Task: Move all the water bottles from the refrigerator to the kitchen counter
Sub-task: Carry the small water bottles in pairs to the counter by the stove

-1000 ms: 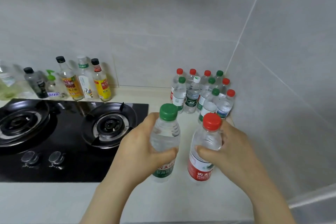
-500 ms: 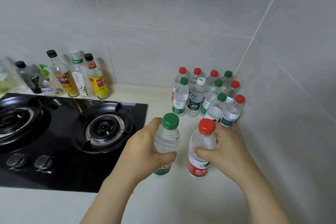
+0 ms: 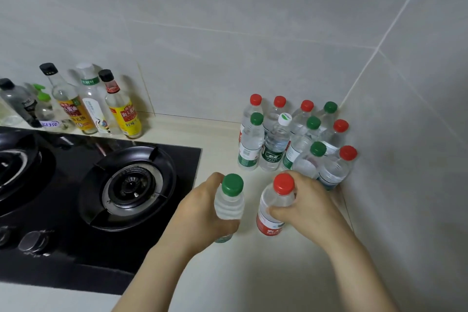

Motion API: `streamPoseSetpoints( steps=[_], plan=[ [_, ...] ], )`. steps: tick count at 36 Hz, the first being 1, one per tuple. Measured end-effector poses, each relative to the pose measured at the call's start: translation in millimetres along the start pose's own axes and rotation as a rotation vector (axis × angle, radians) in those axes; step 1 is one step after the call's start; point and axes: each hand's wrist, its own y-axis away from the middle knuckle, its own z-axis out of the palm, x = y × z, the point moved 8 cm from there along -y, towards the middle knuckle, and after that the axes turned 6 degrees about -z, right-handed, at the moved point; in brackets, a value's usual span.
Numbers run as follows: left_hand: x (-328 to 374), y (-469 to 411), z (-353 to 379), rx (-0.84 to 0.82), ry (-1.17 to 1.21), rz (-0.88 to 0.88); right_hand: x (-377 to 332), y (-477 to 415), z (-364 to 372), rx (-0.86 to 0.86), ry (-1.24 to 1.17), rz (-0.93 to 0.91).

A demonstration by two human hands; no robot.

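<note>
My left hand (image 3: 200,213) grips a green-capped water bottle (image 3: 230,200) around its body. My right hand (image 3: 307,206) grips a red-capped water bottle (image 3: 274,206) with a red label. Both bottles stand upright, low over the cream kitchen counter (image 3: 253,273), side by side. Just behind them, in the corner of the tiled walls, stands a cluster of several water bottles (image 3: 291,137) with red, green and white caps. Whether the two held bottles touch the counter I cannot tell.
A black gas hob (image 3: 101,185) with two burners and knobs fills the counter's left side. Several sauce and oil bottles (image 3: 86,104) line the back wall behind it. Tiled walls close off the back and right.
Both hands have carried their bottles forward and lower, closer to the cluster in the corner. The grips are unchanged.
</note>
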Motion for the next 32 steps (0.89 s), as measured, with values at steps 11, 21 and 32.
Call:
streamPoseSetpoints(
  steps=[11,21,32],
  plan=[
    [-10.8,-32.0,9.1,-0.037,-0.014,-0.056,17.6,-55.9,4.0,-0.118,0.15,0.008],
    [-20.8,-56.5,15.9,-0.043,0.017,-0.086,21.8,-89.9,-1.2,-0.184,0.299,-0.015],
    [-23.6,-77.6,18.2,-0.022,0.029,-0.094,21.1,-115.2,-3.7,-0.234,0.385,-0.068]
  ],
)
